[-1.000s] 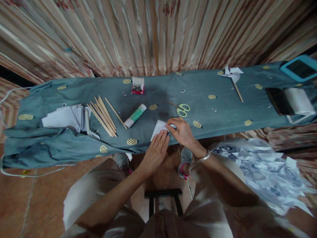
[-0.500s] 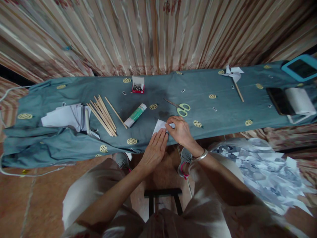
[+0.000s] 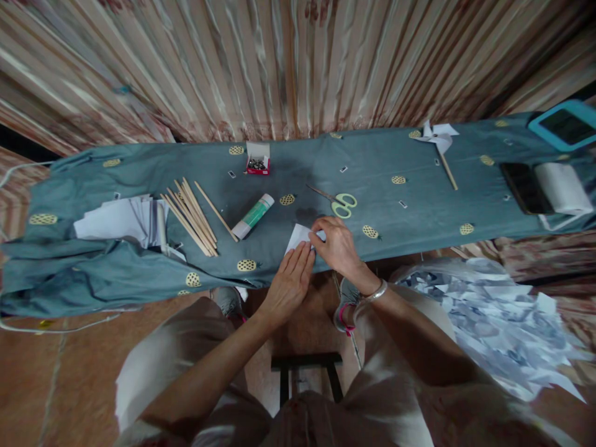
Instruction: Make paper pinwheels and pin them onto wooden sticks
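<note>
- White paper [image 3: 298,237]: flat on the cloth-covered counter [image 3: 377,167], on the near side of the scissors [image 3: 333,198], half hidden under both hands.
- Left hand [image 3: 288,282]: fingers together, laid along the paper, probably bracing it.
- Right hand [image 3: 339,247]: thumb and fingertips pinched on the paper, just nearside of the scissors; exact grip hard to tell. Hands side by side, very close.
- Risk: paper skewing, from too light a left-hand press during any right-hand pull.
- Risk: crooked crease or torn edge, from an uneven pinch.
- Risk: right knuckles knocking the scissors, from working so near the handles.
- Glue stick [image 3: 254,216]: lying left of the scissors; could roll from a nudge.
- Red box [image 3: 258,166]: lid up, far-left of the scissors; small metal bits likely to spill from a bump.
</note>
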{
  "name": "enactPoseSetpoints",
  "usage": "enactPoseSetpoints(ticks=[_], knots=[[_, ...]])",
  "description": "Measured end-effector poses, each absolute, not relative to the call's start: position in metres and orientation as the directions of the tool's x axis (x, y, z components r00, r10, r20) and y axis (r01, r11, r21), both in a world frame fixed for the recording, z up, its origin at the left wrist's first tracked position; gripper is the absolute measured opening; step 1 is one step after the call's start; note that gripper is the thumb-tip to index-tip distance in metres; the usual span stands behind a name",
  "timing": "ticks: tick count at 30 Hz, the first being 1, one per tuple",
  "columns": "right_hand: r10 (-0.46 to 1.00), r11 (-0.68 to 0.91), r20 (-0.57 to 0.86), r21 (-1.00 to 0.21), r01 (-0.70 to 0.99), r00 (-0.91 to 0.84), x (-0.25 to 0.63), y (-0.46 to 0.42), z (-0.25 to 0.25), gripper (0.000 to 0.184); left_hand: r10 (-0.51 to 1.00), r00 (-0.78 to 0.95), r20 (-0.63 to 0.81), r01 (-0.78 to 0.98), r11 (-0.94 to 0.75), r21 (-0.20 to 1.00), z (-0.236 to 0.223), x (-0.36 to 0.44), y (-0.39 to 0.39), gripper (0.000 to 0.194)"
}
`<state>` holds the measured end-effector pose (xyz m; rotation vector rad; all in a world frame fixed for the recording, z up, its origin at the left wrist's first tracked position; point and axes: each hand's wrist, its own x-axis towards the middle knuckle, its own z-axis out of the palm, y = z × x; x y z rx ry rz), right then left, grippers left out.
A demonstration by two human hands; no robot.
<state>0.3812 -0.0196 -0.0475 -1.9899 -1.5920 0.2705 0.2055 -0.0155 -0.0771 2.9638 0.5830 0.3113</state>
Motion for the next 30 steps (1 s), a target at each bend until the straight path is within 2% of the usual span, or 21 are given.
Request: enactPoseSetpoints(ticks=[11, 20, 30], knots=[[0.937, -0.098, 0.235, -0.535, 0.839, 0.259, 0.381, -0.021, -0.048, 0.009, 0.380, 0.907, 0.181, 0.367, -0.925, 0.102, -0.078, 0.205, -0.017, 0.051], [0.930, -0.043, 0.290, -0.525, 0.850, 0.226, 0.381, -0.038, -0.058, 0.038, 0.372, 0.907, 0.199, 0.361, -0.928, 0.090, -0.078, 0.205, -0.017, 0.055], [0.904, -0.077, 0.326, -0.513, 0.855, 0.277, 0.405, -0.053, -0.066, 0.038, 0.369, 0.909, 0.194, 0.370, -0.929, 0.033, -0.077, 0.176, -0.011, 0.053]])
